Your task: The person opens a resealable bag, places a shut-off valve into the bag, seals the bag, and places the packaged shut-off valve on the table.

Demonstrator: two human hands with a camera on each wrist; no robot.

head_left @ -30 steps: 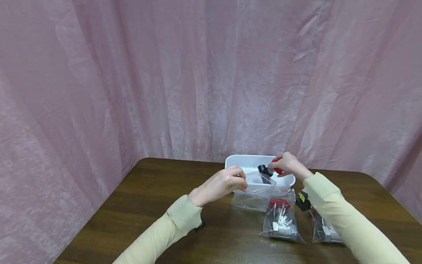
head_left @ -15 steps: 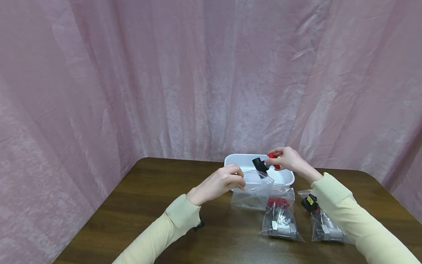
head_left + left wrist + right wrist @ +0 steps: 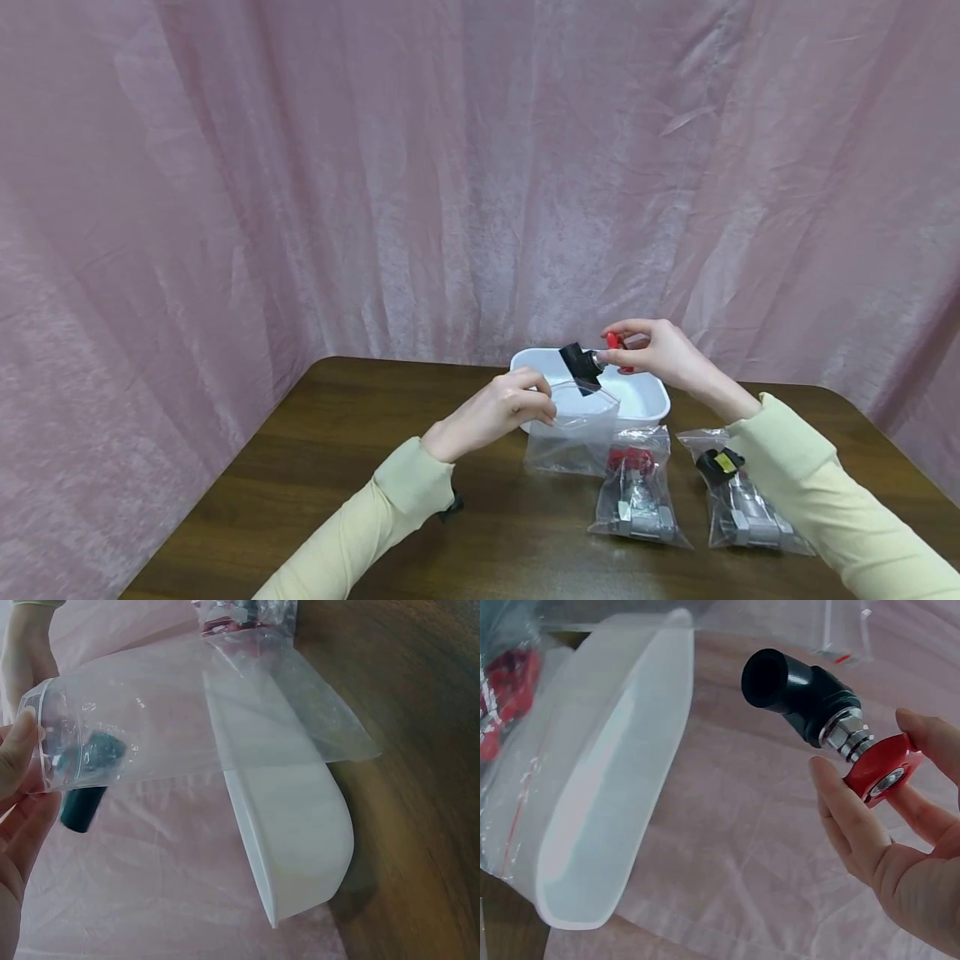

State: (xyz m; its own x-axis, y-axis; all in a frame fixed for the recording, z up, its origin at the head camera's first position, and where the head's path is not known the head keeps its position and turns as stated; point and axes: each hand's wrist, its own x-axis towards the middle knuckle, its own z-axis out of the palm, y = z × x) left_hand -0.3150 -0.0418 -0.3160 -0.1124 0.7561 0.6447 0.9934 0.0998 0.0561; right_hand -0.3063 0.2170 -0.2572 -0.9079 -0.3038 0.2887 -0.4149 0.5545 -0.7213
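Note:
A clear zip bag (image 3: 570, 448) hangs from my left hand (image 3: 498, 410), which pinches the rim of its mouth between thumb and fingers. Thumb and fingertips of my right hand (image 3: 667, 358) hold a valve by its round red handwheel (image 3: 879, 769). Its black body (image 3: 810, 697) and silver neck (image 3: 846, 733) point left, tilted. In the head view the black body is at the bag's mouth, above the white bin. Seen from the left wrist, it is partly behind the clear plastic; whether its lower end is inside the bag, I cannot tell.
Behind the zip bag stands a white bin (image 3: 645, 400). In front of it lies a bagged metal valve (image 3: 641, 504) with a red handle. Another bagged metal piece (image 3: 753, 517) lies to its right, partly under my right sleeve (image 3: 817, 475). A pink curtain (image 3: 480, 183) hangs behind the table.
My right hand has lifted the valve up out of the bin and slightly left, to the bag's mouth. The left hand has stayed almost still, holding the bag.

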